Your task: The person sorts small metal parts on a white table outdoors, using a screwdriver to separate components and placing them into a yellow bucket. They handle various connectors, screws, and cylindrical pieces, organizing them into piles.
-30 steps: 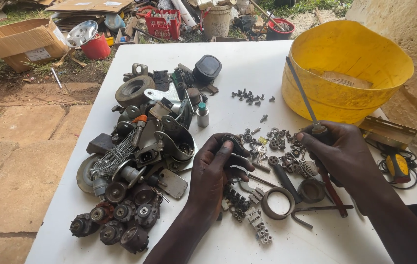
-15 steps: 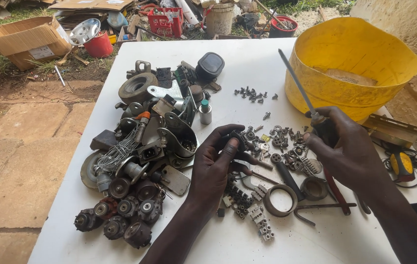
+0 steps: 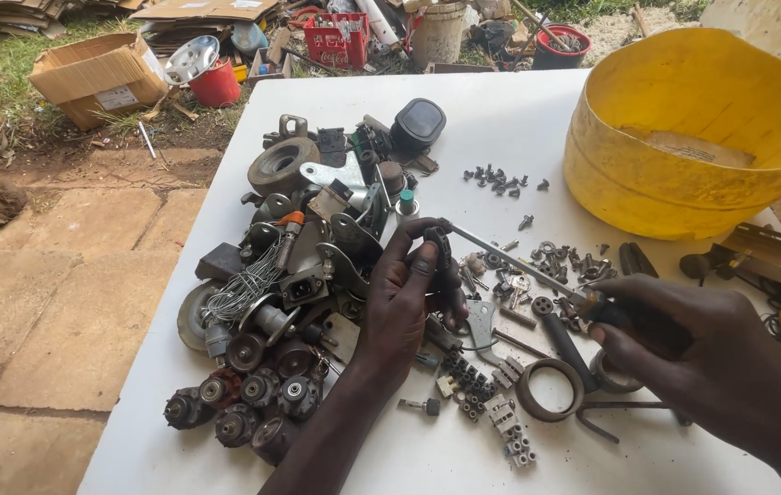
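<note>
- Head view, looking down on a white table (image 3: 500, 119) set outdoors, with paving slabs and grass to its left.
- The left hand (image 3: 406, 298) is curled shut around a small dark part (image 3: 439, 246), pinched between thumb and fingertips just above the table's middle.
- The right hand (image 3: 684, 344) is closed in a fist on the dark handle of a screwdriver (image 3: 537, 268); its thin metal shaft runs up and left, and the tip meets the small dark part in the left hand.
- Left of the left hand, touching its wrist side, lies a dense heap of scrap parts (image 3: 308, 266): small wheels, brackets, a wire coil, a black plug socket.
- A row of small dark motors (image 3: 244, 403) sits at the heap's near edge.
- Between and under the hands lie loose screws and washers (image 3: 560, 261), white terminal blocks (image 3: 500, 417) and a metal ring (image 3: 551, 390).
- A second cluster of screws (image 3: 499, 179) lies farther back, well apart from both hands.
- A large yellow tub (image 3: 693, 137) stands at the table's far right, behind the right hand.
- Beyond the table: a cardboard box (image 3: 97, 78), a red bucket (image 3: 216, 87) and a red crate (image 3: 335, 38) on the ground.
</note>
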